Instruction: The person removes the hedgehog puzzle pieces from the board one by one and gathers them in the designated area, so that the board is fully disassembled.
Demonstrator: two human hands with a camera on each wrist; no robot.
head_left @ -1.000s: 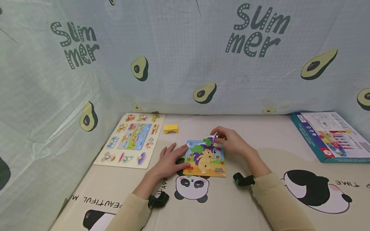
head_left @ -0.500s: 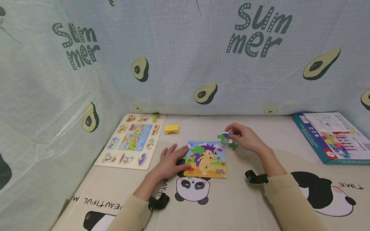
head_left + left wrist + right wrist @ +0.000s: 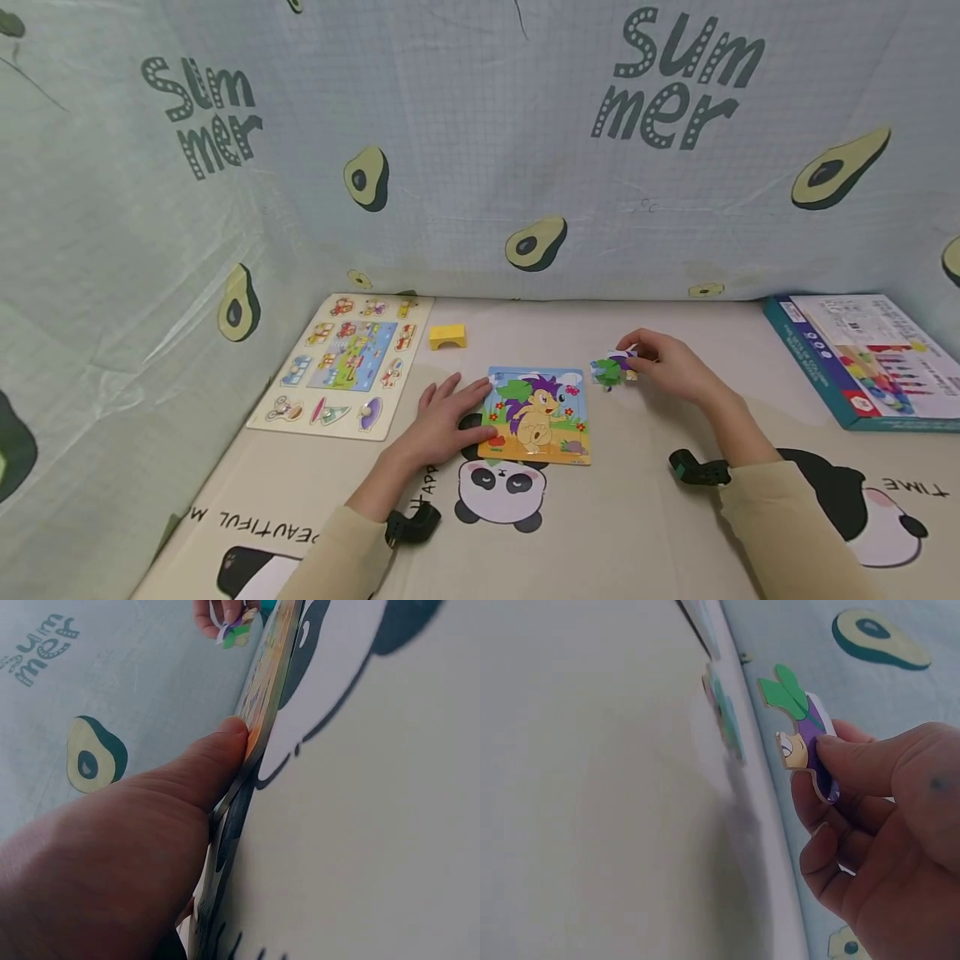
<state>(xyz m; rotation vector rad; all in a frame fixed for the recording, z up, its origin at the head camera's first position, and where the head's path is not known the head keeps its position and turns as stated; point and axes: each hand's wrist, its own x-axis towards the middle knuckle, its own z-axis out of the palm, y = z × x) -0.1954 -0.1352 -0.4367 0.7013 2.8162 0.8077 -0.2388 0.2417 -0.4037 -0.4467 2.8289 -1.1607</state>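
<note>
My left hand [image 3: 442, 421] rests beside the hedgehog jigsaw board [image 3: 551, 450], with its fingers at the left edge and the thumb pressing the lower left corner. In the left wrist view, the thumb's tip lies on the board's face. Right of the board, my right hand [image 3: 667, 362] pinches a jigsaw piece [image 3: 802, 735] between thumb and fingers. The piece shows a green leaf, purple spines and part of a face. Another small green and blue piece [image 3: 724, 716] appears beyond it, close to the table surface.
A wooden vehicle puzzle [image 3: 322, 417] lies at the back left. A yellow arch block [image 3: 447, 336] stands near it. A teal-edged box [image 3: 862, 367] lies at the far right, with a patterned sheet [image 3: 450, 108] behind.
My right hand has moved right with the pinched piece, away from the board's top right corner. My left hand stays at the board.
</note>
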